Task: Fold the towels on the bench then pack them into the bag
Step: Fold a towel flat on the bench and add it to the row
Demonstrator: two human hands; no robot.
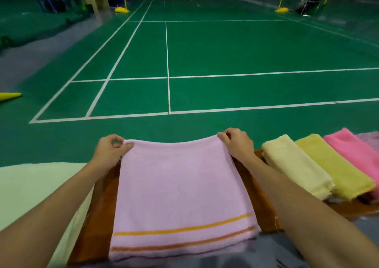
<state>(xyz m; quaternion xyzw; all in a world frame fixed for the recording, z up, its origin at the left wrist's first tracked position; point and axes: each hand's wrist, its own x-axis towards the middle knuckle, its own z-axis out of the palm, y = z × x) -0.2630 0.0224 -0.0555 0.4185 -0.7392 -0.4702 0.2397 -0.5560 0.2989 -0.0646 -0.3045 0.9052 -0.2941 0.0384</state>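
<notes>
Nearby: folded towels [320, 167] rt of pink towel [180, 196].

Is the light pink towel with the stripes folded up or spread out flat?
Folded. The light pink towel shows doubled layers at its near striped edge, and both hands pinch its far corners.

Folded towels [320, 165] crowd right; bench [96, 216] strip left bare

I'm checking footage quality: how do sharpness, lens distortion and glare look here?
Head view: wide-angle bending curves the court lines; the lilac towel and both hands, left hand and right hand, are fairly sharp; far corners and the frame's bottom edge are smeared; soft glare streaks the floor at upper right; lighting is even, shadows faint.
</notes>
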